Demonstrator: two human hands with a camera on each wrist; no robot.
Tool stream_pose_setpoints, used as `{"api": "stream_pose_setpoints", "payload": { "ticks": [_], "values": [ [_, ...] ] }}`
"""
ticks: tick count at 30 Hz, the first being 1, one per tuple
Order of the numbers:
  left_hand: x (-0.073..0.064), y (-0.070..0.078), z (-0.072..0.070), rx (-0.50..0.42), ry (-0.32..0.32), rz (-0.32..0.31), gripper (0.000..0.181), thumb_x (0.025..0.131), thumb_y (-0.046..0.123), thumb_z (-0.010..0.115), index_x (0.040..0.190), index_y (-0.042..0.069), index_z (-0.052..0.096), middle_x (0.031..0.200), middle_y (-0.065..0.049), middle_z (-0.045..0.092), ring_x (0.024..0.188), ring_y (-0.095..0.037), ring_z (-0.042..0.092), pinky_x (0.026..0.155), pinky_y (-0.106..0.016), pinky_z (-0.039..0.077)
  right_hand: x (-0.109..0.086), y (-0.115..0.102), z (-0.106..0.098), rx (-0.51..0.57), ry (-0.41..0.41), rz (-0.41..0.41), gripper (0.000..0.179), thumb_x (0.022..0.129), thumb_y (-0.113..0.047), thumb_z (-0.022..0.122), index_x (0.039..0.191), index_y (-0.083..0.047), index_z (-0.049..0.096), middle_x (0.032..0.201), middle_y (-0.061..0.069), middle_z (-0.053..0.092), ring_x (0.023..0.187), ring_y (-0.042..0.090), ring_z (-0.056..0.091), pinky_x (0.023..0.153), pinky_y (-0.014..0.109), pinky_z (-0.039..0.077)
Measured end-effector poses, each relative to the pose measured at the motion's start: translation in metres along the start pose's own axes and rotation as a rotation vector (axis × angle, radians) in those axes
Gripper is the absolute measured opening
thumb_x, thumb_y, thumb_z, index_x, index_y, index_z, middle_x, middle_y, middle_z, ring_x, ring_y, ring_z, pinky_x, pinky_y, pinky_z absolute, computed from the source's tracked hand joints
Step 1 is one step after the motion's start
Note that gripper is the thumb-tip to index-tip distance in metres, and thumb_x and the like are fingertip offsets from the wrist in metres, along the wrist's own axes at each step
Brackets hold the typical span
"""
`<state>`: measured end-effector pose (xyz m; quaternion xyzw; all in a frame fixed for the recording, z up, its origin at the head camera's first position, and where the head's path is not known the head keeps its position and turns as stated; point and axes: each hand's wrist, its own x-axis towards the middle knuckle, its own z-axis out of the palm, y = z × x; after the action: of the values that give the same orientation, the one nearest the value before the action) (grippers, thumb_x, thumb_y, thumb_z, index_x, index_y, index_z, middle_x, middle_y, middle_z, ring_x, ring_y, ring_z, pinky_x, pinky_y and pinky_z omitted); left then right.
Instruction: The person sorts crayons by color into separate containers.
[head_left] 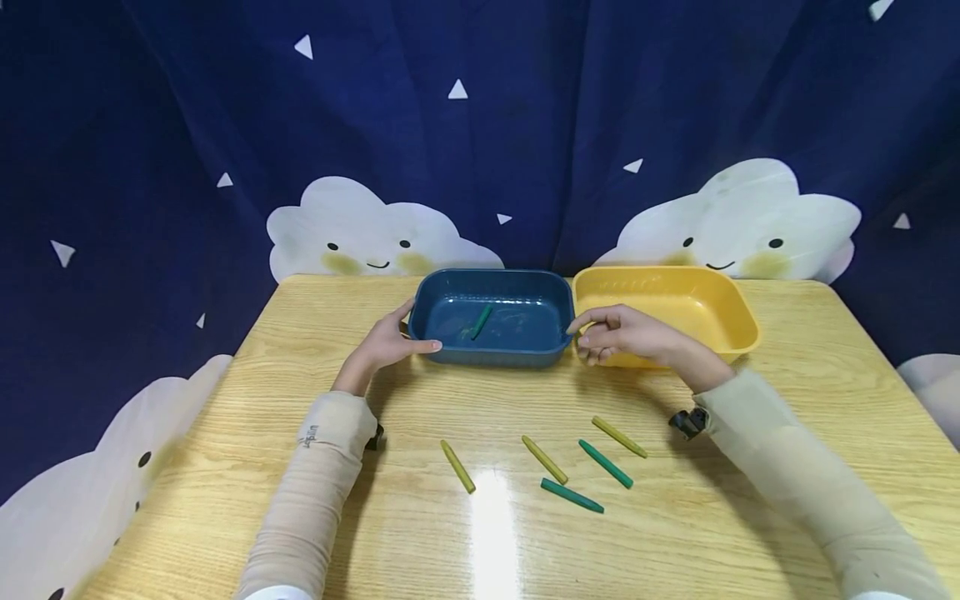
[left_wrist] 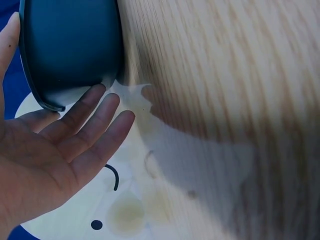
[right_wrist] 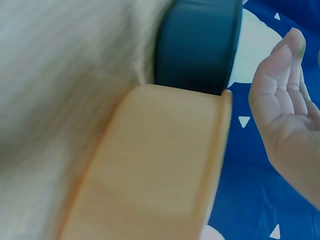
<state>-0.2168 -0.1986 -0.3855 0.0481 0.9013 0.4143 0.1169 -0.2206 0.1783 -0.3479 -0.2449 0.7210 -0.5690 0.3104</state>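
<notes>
My left hand [head_left: 386, 340] is at the left end of a dark blue plastic basin [head_left: 495, 358], thumb over its front rim and extended fingers along its side. Inside the basin lies a green crayon [head_left: 482, 322]. In the left wrist view the fingers of the left hand [left_wrist: 55, 150] are nearly straight beside the blue wall [left_wrist: 75, 45]. Over the left end of a yellow basin [head_left: 675, 287] hovers my right hand [head_left: 633, 333], loosely bent, its index finger at the blue basin's right rim. Nothing shows in the right hand [right_wrist: 287, 105] in the right wrist view.
On the wooden table [head_left: 300, 517], nearer me, lie yellow crayons [head_left: 458, 467] [head_left: 545, 459] [head_left: 619, 437] and green crayons [head_left: 606, 463] [head_left: 572, 496]. The basins stand side by side at the back edge, before a dark blue curtain [head_left: 510, 125] with printed clouds.
</notes>
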Motion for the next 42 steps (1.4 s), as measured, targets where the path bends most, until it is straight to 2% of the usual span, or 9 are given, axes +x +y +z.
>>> {"api": "stream_pose_setpoints", "payload": {
  "ticks": [6, 11, 14, 19, 23, 26, 30, 38, 42],
  "values": [
    [0.000, 0.000, 0.000, -0.008, 0.001, -0.004, 0.100, 0.075, 0.033, 0.075, 0.147, 0.008, 0.010, 0.132, -0.020, 0.040, 0.103, -0.030, 0.051, 0.075, -0.036, 0.046, -0.014, 0.015, 0.003, -0.008, -0.021, 0.024, 0.026, 0.090, -0.009, 0.056, 0.112, 0.005, 0.053, 0.086, 0.014, 0.064, 0.072, 0.020, 0.062, 0.067, 0.034, 0.051],
    [-0.001, 0.000, 0.001, -0.019, 0.005, -0.005, 0.099, 0.075, 0.032, 0.075, 0.147, 0.010, 0.012, 0.131, -0.020, 0.041, 0.101, -0.030, 0.051, 0.074, -0.036, 0.046, -0.024, 0.024, 0.008, -0.016, -0.050, 0.048, 0.037, 0.089, -0.008, 0.057, 0.116, 0.015, 0.046, 0.089, 0.020, 0.063, 0.074, 0.022, 0.064, 0.069, 0.040, 0.052],
    [0.001, 0.000, 0.002, -0.023, 0.003, -0.006, 0.098, 0.075, 0.031, 0.075, 0.147, 0.011, 0.012, 0.132, -0.019, 0.040, 0.102, -0.030, 0.051, 0.075, -0.036, 0.046, -0.028, 0.029, 0.012, -0.016, -0.095, 0.055, 0.043, 0.088, -0.007, 0.058, 0.117, 0.020, 0.041, 0.087, 0.021, 0.064, 0.074, 0.024, 0.064, 0.070, 0.044, 0.051],
    [0.002, -0.002, 0.002, -0.020, 0.005, -0.001, 0.098, 0.076, 0.031, 0.075, 0.147, 0.010, 0.011, 0.133, -0.020, 0.039, 0.103, -0.030, 0.050, 0.076, -0.037, 0.046, -0.033, 0.036, 0.020, -0.010, -0.171, 0.062, 0.042, 0.087, -0.006, 0.059, 0.115, 0.020, 0.042, 0.085, 0.023, 0.065, 0.074, 0.024, 0.065, 0.068, 0.046, 0.051],
    [0.002, -0.002, 0.002, -0.020, 0.006, 0.000, 0.098, 0.076, 0.031, 0.075, 0.147, 0.010, 0.011, 0.135, -0.019, 0.038, 0.104, -0.030, 0.050, 0.077, -0.038, 0.046, -0.036, 0.041, 0.026, -0.046, -0.217, 0.092, 0.039, 0.086, -0.006, 0.061, 0.112, 0.018, 0.046, 0.083, 0.030, 0.063, 0.071, 0.024, 0.065, 0.064, 0.041, 0.052],
    [0.002, -0.002, 0.003, -0.023, 0.006, -0.005, 0.098, 0.076, 0.031, 0.075, 0.147, 0.010, 0.011, 0.135, -0.019, 0.038, 0.104, -0.030, 0.050, 0.077, -0.038, 0.045, -0.037, 0.044, 0.030, -0.103, -0.252, 0.089, 0.035, 0.086, -0.006, 0.062, 0.109, 0.016, 0.050, 0.081, 0.032, 0.062, 0.068, 0.024, 0.065, 0.060, 0.037, 0.052],
    [0.002, -0.002, 0.002, -0.023, 0.005, -0.016, 0.099, 0.076, 0.032, 0.075, 0.147, 0.011, 0.010, 0.136, -0.018, 0.037, 0.104, -0.030, 0.049, 0.078, -0.038, 0.045, -0.038, 0.047, 0.035, -0.195, -0.257, 0.054, 0.031, 0.084, -0.006, 0.064, 0.105, 0.014, 0.054, 0.076, 0.027, 0.064, 0.062, 0.022, 0.064, 0.055, 0.033, 0.051],
    [0.002, -0.003, 0.002, -0.026, -0.001, -0.026, 0.100, 0.075, 0.033, 0.075, 0.147, 0.012, 0.010, 0.135, -0.018, 0.038, 0.104, -0.030, 0.049, 0.077, -0.039, 0.046, -0.040, 0.048, 0.050, -0.396, -0.195, 0.036, 0.024, 0.079, -0.010, 0.070, 0.096, 0.004, 0.062, 0.061, 0.010, 0.064, 0.053, 0.023, 0.061, 0.051, 0.027, 0.047],
    [0.002, -0.002, 0.002, -0.029, -0.003, -0.029, 0.100, 0.075, 0.033, 0.075, 0.147, 0.011, 0.009, 0.138, -0.018, 0.035, 0.106, -0.031, 0.049, 0.079, -0.039, 0.045, -0.040, 0.045, 0.057, -0.546, -0.181, -0.002, 0.020, 0.078, -0.012, 0.072, 0.092, -0.001, 0.063, 0.060, 0.000, 0.061, 0.049, 0.012, 0.057, 0.049, 0.023, 0.044]
  ]
}}
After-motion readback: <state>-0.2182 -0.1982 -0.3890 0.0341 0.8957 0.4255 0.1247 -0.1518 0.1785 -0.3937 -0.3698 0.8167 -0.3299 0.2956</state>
